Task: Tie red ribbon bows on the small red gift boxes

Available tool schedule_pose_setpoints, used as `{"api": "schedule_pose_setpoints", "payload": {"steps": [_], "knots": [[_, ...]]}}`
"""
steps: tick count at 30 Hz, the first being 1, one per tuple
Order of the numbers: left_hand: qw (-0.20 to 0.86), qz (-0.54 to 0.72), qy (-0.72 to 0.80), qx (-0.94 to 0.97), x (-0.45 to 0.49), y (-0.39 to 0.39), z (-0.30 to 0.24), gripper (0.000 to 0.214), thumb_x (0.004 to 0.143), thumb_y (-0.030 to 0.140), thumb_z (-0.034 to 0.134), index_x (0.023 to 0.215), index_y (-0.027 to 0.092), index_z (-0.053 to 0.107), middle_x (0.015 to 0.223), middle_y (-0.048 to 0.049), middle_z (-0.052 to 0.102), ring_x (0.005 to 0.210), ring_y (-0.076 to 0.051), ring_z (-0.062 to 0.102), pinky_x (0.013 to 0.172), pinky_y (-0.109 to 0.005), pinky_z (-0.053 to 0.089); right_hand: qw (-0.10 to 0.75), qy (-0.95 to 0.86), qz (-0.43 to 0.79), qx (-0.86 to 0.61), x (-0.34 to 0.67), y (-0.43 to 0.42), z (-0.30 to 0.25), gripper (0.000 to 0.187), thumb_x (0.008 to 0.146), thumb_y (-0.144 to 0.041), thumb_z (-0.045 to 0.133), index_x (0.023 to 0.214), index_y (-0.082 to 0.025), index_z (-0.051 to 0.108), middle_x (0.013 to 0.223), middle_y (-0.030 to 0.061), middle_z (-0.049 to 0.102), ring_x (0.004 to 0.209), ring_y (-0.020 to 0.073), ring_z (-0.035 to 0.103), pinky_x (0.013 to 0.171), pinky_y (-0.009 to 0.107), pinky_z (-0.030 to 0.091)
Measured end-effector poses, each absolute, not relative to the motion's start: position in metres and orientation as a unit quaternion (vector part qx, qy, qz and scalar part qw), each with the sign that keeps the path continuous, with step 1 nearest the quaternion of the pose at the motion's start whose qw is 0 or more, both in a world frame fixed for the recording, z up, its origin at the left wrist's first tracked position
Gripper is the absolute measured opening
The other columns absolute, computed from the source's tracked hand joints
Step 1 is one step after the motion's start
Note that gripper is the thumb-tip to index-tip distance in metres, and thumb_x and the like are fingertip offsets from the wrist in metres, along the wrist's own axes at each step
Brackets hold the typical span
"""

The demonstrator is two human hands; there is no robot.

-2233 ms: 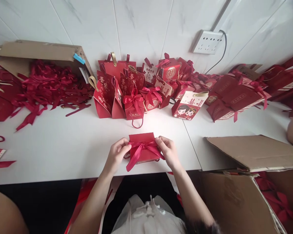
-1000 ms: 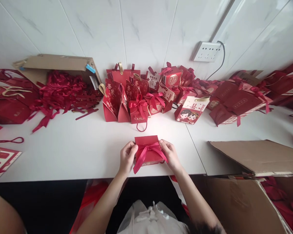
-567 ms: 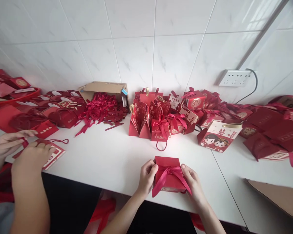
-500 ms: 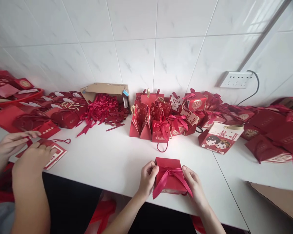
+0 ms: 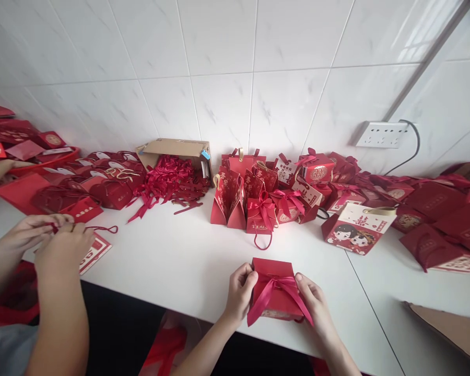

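A red gift box [image 5: 273, 267] with a crimson ribbon bow [image 5: 278, 284] across its front is held between my two hands near the table's front edge. My left hand [image 5: 241, 292] grips its left side, thumb on the near face and fingers curled behind. On the other side my right hand [image 5: 312, 297] closes on the box's edge, its thumb at the upper right corner. The ribbon's two tails hang down over the front. Just beyond the box stands a small red box with a bow [image 5: 261, 215], its cord loop lying toward me.
At the left a co-worker's hands [image 5: 58, 237] handle a red-and-white box [image 5: 96, 253]. A cardboard box [image 5: 174, 148] spills crimson ribbons [image 5: 172, 177]. Red gift boxes line the wall; one with cartoon faces [image 5: 356, 230] stands to the right. A cardboard piece [image 5: 446, 324] lies front right.
My view has shifted slightly, so everything sits a little lower and to the right. My hands keep the same hold on the gift box. Another person's arm now shows at the far left.
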State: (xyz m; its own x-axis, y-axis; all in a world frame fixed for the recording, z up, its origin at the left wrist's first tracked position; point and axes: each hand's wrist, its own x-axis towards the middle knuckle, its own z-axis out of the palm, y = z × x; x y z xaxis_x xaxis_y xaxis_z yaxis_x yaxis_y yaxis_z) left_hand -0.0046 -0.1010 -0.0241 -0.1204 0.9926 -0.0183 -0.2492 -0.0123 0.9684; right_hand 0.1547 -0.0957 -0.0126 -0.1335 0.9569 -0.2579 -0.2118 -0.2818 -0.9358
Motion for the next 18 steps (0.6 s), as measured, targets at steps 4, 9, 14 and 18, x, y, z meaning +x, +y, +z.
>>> {"api": "schedule_pose_setpoints", "payload": {"steps": [4,9,14,18], "knots": [[0.526,0.588,0.463,0.404,-0.005,-0.101,-0.024,0.040,0.077,0.041,0.055,0.056,0.020,0.028,0.055,0.0052,0.030,0.052,-0.009,0.027,0.052,-0.024,0.025,0.458,-0.393,0.642,-0.473,0.154,-0.095,-0.013,0.045,0.074,-0.058,0.062,0.060,-0.017,0.051,0.054,-0.0022,0.048,0.047,0.0086,0.040,0.047,0.021,0.033],[0.525,0.576,0.472,0.411,-0.006,-0.101,-0.019,0.041,0.076,0.041,0.055,0.055,0.020,0.027,0.054,0.0051,0.028,0.052,-0.009,0.026,0.052,-0.024,0.025,0.447,-0.396,0.640,-0.483,0.154,-0.096,-0.014,0.045,0.074,-0.060,0.061,0.062,-0.018,0.050,0.055,-0.0016,0.047,0.049,0.0104,0.040,0.048,0.023,0.033],[0.526,0.561,0.482,0.420,-0.009,-0.100,-0.012,0.041,0.074,0.041,0.056,0.054,0.020,0.028,0.054,0.0048,0.028,0.053,-0.009,0.026,0.052,-0.025,0.024,0.521,-0.377,0.512,-0.569,0.166,-0.110,-0.004,0.044,0.076,-0.058,0.058,0.060,-0.021,0.041,0.054,-0.0031,0.038,0.051,0.0114,0.034,0.048,0.024,0.033],[0.517,0.562,0.490,0.421,-0.007,-0.098,-0.014,0.044,0.073,0.044,0.058,0.054,0.020,0.027,0.053,0.0054,0.025,0.052,-0.009,0.023,0.051,-0.025,0.022,0.549,-0.457,0.473,-0.516,0.146,-0.136,0.023,0.039,0.079,-0.054,0.056,0.058,-0.023,0.043,0.057,0.0005,0.046,0.057,0.0177,0.046,0.052,0.029,0.041]]}}
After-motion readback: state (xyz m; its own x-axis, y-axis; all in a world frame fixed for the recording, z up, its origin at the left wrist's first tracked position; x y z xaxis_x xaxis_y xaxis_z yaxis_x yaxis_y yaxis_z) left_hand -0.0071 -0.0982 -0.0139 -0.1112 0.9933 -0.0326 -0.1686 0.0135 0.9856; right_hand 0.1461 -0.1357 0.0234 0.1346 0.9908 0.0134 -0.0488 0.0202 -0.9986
